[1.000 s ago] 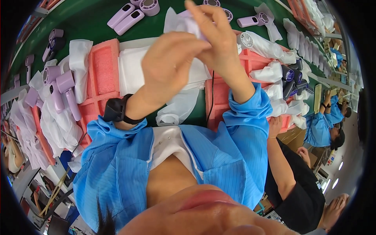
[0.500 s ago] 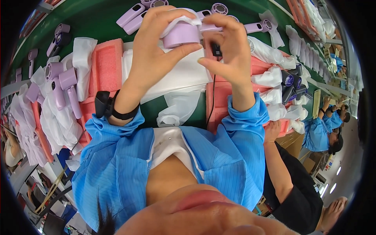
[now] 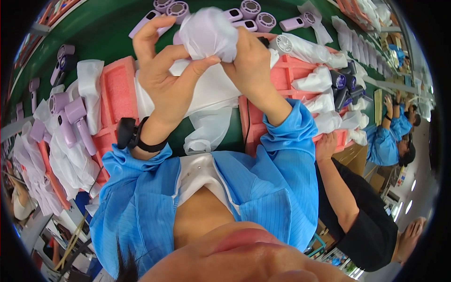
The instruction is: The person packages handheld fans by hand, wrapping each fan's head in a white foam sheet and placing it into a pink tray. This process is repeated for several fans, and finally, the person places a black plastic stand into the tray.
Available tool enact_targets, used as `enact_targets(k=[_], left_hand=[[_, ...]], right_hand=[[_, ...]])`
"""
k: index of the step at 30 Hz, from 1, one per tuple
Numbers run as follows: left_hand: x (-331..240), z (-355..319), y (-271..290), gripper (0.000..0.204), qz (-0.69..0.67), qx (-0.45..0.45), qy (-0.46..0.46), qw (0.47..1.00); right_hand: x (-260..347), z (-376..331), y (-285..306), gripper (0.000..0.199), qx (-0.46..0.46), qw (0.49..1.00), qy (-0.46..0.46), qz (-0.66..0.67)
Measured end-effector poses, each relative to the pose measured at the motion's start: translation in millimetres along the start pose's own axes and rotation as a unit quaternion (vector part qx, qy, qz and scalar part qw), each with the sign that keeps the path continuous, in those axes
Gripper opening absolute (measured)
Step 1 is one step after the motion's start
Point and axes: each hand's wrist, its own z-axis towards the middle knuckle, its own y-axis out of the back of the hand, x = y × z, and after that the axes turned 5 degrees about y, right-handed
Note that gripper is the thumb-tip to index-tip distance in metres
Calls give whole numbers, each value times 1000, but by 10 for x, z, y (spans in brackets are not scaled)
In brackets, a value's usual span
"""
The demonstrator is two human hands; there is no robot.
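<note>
We look down on a green table (image 3: 108,28) with pink foam trays (image 3: 115,89) and lilac dryers (image 3: 70,117) at the left side. Our left hand (image 3: 164,80) pinches the lower edge of a white bag (image 3: 209,33) with thumb and forefinger (the other fingers are spread free). The bag sits just above and to the right of these fingers, between both hands, and seems to wrap a dryer. Our right hand (image 3: 251,63) is clenched on its right side, equally near.

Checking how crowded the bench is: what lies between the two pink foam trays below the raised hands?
In the head view, white plastic bags on the green table lie between the left foam tray and right foam tray.
</note>
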Motion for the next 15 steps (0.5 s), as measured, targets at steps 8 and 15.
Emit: enact_targets(k=[8,15], left_hand=[[-195,102,137,22,80,19,140,987],[-85,111,154,15,-4,40,241,970]], right_hand=[[47,-9,241,40,240,910,-161,298],[-11,175,415,33,247,917,-157,270]])
